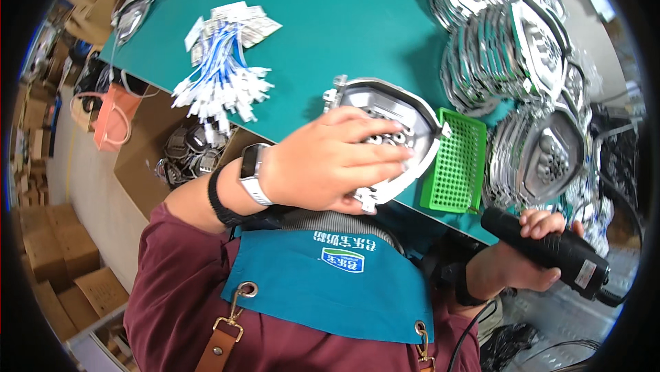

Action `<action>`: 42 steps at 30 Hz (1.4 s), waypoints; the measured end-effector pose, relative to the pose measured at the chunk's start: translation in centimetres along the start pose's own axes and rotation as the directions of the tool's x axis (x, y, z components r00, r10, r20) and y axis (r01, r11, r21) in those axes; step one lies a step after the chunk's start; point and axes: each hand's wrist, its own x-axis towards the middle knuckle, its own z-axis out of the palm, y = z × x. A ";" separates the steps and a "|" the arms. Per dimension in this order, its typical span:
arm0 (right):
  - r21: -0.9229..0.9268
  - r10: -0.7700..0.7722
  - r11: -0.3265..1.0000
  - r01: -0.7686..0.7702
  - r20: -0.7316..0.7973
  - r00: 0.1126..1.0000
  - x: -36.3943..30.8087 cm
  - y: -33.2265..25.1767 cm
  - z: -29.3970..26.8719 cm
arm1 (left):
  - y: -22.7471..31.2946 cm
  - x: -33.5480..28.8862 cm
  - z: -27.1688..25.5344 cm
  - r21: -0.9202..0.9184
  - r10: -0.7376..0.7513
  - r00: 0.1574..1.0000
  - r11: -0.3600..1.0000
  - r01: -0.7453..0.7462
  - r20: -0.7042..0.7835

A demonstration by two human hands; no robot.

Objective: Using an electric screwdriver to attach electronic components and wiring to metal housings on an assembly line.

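Note:
A silvery metal housing (426, 111) with an angular rim, a shallow dish shape and round holes lies at the near edge of the green table. My left hand (330, 159) rests across it, fingers stretched flat over the middle and hiding part of the holes; its thumb side is near the lower rim. Off to the right, away from the housing, my right hand (512, 265) is wrapped round a black cylindrical corded tool, which looks like an electric screwdriver (505, 226). Its cord leaves the far right end, and its tip points left.
A green perforated basket (454, 197) sits right of the housing. Stacks of similar metal housings (491, 56) line the table's right side. A bundle of blue-and-white cables (223, 70) lies on the green table (330, 15), left. Below its left edge, a cardboard box (141, 166) holds metal parts.

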 end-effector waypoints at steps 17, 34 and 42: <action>-0.004 0.049 0.999 -0.049 -0.018 0.999 0.1 -0.1 -0.8 | 0.6 -1.9 -2.8 -0.107 -0.026 0.989 0.993 0.042 0.148; -0.052 0.073 0.996 -0.071 0.051 0.996 0.5 0.3 -0.5 | -15.1 -5.9 -11.6 0.592 -0.791 0.610 0.513 0.621 0.046; 0.119 0.118 0.985 -0.122 0.038 0.992 1.1 3.2 1.0 | -16.8 -5.6 -10.6 0.582 -0.874 0.485 0.393 0.713 -0.004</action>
